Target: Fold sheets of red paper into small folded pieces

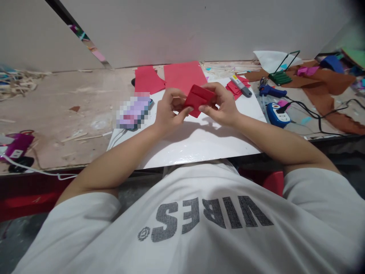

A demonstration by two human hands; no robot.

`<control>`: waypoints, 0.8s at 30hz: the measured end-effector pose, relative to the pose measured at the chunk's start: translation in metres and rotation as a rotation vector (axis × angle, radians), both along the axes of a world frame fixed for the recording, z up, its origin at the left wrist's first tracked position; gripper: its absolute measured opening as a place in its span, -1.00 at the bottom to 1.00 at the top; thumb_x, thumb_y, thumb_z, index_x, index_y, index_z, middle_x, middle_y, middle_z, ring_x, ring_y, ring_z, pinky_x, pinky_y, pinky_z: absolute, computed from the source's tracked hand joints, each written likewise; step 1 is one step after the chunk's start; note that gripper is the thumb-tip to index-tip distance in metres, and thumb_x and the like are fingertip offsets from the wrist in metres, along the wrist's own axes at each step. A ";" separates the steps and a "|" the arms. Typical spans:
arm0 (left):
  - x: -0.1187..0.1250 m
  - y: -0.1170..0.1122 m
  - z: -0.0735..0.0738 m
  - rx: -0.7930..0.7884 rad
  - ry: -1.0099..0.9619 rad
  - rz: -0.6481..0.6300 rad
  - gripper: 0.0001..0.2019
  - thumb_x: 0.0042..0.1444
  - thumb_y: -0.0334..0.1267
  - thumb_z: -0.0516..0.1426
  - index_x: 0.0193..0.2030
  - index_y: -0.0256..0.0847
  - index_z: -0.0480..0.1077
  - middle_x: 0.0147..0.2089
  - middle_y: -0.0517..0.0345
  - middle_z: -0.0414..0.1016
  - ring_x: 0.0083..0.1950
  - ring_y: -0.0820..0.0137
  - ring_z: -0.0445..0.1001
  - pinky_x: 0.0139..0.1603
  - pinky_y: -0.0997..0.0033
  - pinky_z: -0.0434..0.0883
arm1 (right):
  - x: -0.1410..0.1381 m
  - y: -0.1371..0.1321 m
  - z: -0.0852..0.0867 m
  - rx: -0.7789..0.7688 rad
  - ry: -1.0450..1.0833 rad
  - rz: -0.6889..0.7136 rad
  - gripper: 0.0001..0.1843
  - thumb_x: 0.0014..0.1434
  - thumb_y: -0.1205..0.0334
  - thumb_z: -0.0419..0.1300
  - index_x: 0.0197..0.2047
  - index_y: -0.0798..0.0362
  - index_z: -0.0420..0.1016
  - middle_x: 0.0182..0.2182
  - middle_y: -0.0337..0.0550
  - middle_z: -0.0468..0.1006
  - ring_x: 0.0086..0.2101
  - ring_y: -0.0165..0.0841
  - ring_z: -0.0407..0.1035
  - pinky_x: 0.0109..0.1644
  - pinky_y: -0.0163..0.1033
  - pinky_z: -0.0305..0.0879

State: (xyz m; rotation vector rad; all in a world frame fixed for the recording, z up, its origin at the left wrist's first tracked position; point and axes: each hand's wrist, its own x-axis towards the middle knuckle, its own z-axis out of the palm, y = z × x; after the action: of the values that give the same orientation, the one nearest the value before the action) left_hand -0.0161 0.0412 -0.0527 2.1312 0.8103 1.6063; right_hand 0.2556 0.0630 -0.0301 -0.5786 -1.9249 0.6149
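Between both hands, above a white board [182, 146], is a small folded piece of red paper [196, 99] with a crease or flap across its upper part. My left hand [170, 108] pinches its left edge, thumb in front and fingers partly hidden behind. On the other side my right hand [224, 104] grips the right edge, its thumb low on the front face. Behind the hands lie a large red sheet [185, 74] and a cut red sheet [146, 80]. Smaller red pieces [233, 90] are stacked to the right, with a grey utility knife [242, 86] on them.
A phone [134, 112], partly blurred out, rests at the board's left with a white cable. To the right are a blue glue gun [272, 91], a blue power socket [278, 114] with black cords, a green stand [281, 77] and brown sheets [319, 89]. Wood scraps litter the table.
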 end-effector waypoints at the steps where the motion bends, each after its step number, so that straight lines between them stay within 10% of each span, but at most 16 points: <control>1: 0.001 -0.003 0.001 -0.009 0.006 0.010 -0.37 0.58 0.61 0.39 0.23 0.13 0.46 -0.19 0.22 0.75 -0.34 0.30 0.75 -0.35 0.19 0.59 | -0.003 -0.004 -0.003 0.017 0.011 -0.009 -0.05 0.58 -0.74 0.38 0.54 -0.12 0.52 0.20 -0.02 0.73 -0.13 -0.26 0.70 -0.11 -0.12 0.77; 7: 0.009 -0.013 0.010 -0.063 -0.088 -0.072 -0.45 0.65 0.54 0.32 0.20 0.10 0.61 -0.07 0.09 0.82 -0.22 0.24 0.84 -0.33 0.20 0.74 | -0.013 0.000 -0.017 0.099 0.092 -0.078 -0.24 0.73 -0.43 0.42 0.67 -0.19 0.40 0.54 0.13 0.56 0.27 -0.04 0.78 0.09 -0.01 0.94; 24: 0.003 -0.023 0.035 0.122 0.032 0.002 -0.50 0.55 0.48 0.46 -0.05 0.09 0.84 -0.08 -0.01 0.91 -0.18 0.17 0.85 -0.19 0.14 0.78 | -0.006 -0.002 -0.015 0.130 0.052 -0.116 -0.36 0.77 -0.52 0.24 0.57 -0.29 0.50 0.38 0.05 0.65 0.14 -0.09 0.76 0.16 0.12 0.93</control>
State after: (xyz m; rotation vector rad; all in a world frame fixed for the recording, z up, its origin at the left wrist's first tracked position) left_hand -0.0128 0.0180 -0.0180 2.2457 0.7419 1.6660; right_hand 0.2496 0.0611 -0.0451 -0.5815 -1.8523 0.4238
